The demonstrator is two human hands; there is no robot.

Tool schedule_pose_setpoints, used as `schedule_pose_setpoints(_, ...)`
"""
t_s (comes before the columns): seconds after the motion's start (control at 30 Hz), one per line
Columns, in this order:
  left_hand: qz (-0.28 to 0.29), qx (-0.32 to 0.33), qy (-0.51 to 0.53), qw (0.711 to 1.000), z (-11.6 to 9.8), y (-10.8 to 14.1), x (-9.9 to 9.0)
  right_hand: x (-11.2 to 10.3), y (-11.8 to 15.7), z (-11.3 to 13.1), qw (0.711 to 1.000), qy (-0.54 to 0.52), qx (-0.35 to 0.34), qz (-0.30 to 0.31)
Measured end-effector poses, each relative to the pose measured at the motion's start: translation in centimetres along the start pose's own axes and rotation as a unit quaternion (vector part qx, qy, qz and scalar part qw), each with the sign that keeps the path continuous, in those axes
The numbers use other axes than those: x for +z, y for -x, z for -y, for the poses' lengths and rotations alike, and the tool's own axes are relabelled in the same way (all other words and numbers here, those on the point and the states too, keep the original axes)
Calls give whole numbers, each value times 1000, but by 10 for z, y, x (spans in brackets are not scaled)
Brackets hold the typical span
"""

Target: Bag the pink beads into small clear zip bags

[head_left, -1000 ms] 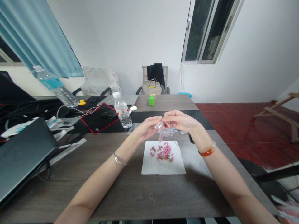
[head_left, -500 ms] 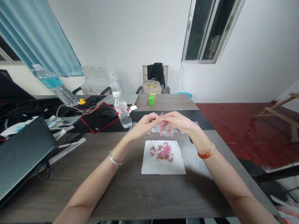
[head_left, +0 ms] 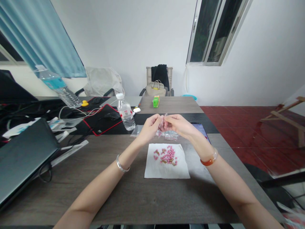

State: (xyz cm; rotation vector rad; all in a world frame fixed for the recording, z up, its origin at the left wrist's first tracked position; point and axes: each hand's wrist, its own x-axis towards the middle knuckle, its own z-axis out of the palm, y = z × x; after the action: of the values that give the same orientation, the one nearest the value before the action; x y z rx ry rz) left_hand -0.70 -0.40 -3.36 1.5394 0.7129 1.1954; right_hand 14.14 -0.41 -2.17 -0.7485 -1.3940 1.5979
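My left hand (head_left: 152, 125) and my right hand (head_left: 177, 124) meet above the far side of the white paper sheet (head_left: 152, 171). Between them they pinch a small clear plastic bag (head_left: 165, 116), mostly hidden by the fingers. Pink balls (head_left: 169, 152) lie heaped on the sheet, with several gold-brown capsules (head_left: 172, 162) among them. Behind and below my hands, more clear plastic bags (head_left: 171, 135) rest on the table.
A water bottle (head_left: 126, 113) stands left of my hands, beside a black mouse pad (head_left: 98, 122). A phone (head_left: 202, 131) lies behind my right wrist. A dark laptop (head_left: 28, 159) is at the left; a green box (head_left: 156, 101) sits farther back.
My left hand has shifted slightly right, and both hands have closed more tightly around the small bag, hiding more of it. More of the phone shows beside my right wrist.
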Motion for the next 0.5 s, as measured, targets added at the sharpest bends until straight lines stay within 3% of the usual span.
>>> schedule_pose_setpoints(0.33,9,-10,6,1000,-1,2,4,-4,3,6,999,26,9,33)
schedule_pose_setpoints(0.5,30,-3,-89,996,-9,3,1,-3,6,10,999,24,40,20)
